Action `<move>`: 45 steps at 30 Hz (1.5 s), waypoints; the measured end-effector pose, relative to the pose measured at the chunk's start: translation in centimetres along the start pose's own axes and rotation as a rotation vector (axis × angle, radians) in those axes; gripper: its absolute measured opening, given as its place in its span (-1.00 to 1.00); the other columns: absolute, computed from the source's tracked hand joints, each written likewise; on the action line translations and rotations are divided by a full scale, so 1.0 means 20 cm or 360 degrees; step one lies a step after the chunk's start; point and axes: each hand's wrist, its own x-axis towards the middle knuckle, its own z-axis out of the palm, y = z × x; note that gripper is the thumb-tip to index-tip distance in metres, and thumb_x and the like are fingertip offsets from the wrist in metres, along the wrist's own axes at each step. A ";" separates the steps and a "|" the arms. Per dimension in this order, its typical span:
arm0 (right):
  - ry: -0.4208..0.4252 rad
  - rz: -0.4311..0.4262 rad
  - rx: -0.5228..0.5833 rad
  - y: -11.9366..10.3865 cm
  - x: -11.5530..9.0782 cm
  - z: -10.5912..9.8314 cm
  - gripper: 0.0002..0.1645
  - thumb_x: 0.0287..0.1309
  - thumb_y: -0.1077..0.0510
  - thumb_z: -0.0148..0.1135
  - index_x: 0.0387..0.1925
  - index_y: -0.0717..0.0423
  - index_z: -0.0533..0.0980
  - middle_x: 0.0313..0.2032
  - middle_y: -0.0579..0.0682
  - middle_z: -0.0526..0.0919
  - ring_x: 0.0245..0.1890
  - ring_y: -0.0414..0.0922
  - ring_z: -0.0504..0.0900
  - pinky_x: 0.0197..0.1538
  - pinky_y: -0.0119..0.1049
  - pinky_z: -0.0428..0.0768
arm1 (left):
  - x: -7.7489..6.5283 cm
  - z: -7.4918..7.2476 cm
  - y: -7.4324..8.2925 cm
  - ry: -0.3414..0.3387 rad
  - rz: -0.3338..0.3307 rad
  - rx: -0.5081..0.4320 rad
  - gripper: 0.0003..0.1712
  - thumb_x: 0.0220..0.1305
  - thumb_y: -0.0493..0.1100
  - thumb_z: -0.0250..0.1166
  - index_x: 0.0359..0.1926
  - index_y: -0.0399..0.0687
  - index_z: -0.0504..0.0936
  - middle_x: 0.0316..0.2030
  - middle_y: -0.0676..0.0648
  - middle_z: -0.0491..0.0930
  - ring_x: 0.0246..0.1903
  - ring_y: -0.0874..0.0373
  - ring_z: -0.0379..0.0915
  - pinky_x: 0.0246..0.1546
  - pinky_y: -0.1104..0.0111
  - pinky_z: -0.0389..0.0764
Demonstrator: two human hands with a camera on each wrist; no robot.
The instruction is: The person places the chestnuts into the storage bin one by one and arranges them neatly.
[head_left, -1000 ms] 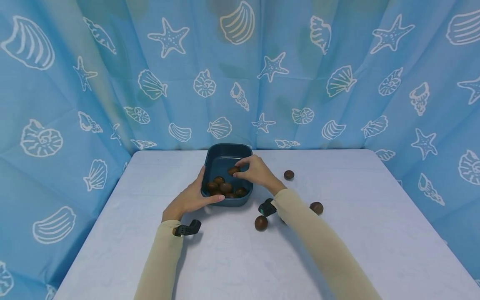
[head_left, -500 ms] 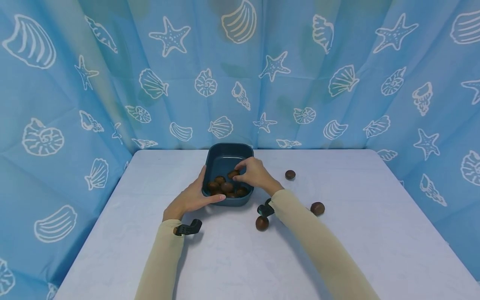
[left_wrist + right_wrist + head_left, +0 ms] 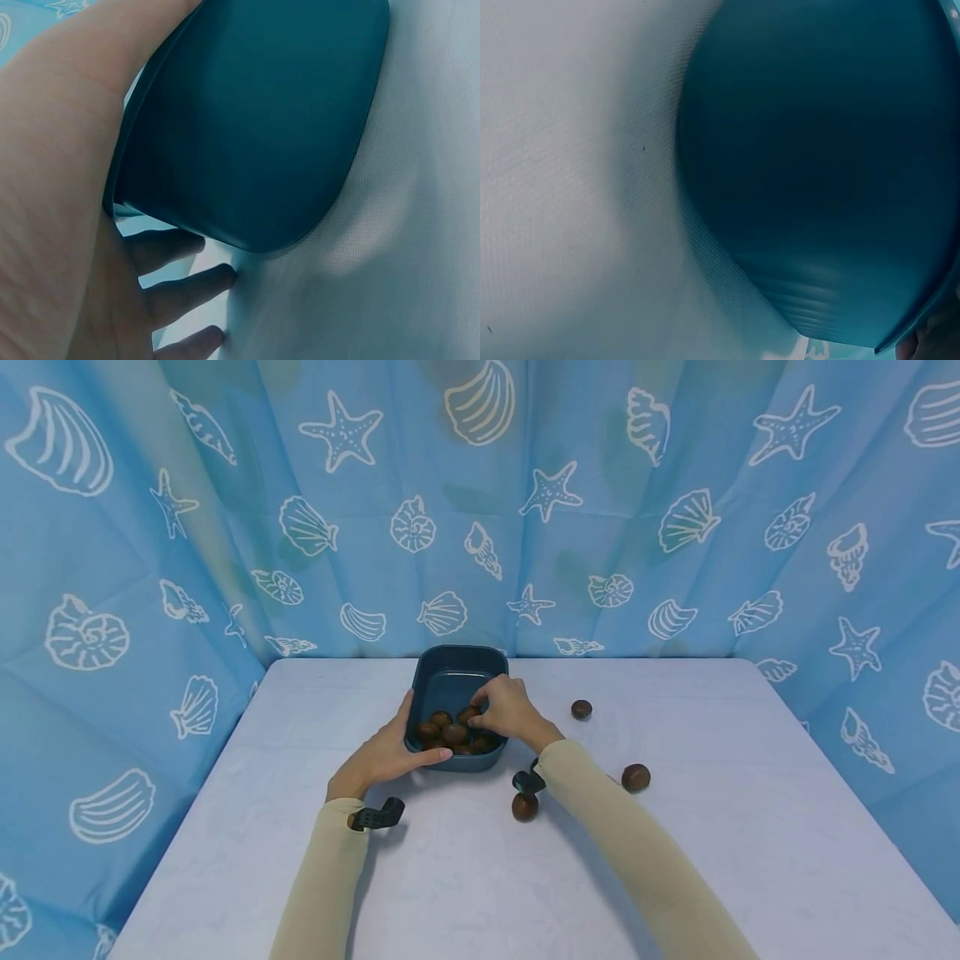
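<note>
Inside a dark blue rectangular container, several smooth, round brown fruits lie heaped at the near end. My left hand rests at the container's near left corner, thumb along the front rim and straight fingers by the left side. Those spread fingers show beside the wall in the left wrist view. Reaching over the right rim, my right hand pinches a round brown fruit low over the heap. In the right wrist view the container's outer wall hides most of that hand.
Loose brown fruits lie on the white-covered table: one near the right wrist, one right of the sleeve, one farther back. A blue shell-print curtain hangs behind the table.
My right hand has lowered slightly, bringing its fruit down to the others in the container. The left hand stays at the corner.
</note>
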 end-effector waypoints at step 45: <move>0.0617 0.0475 0.0711 0.62 -0.42 -0.36 -0.48 0.30 0.07 0.38 0.21 0.24 0.60 0.21 0.25 0.66 0.32 0.21 0.55 0.43 0.13 0.47 | -0.01 0.00 0.01 0.0016 0.0001 -0.0024 0.48 0.09 0.47 0.44 0.64 0.45 -0.51 0.68 -0.02 -0.12 0.62 -0.21 -0.01 0.46 -0.34 0.22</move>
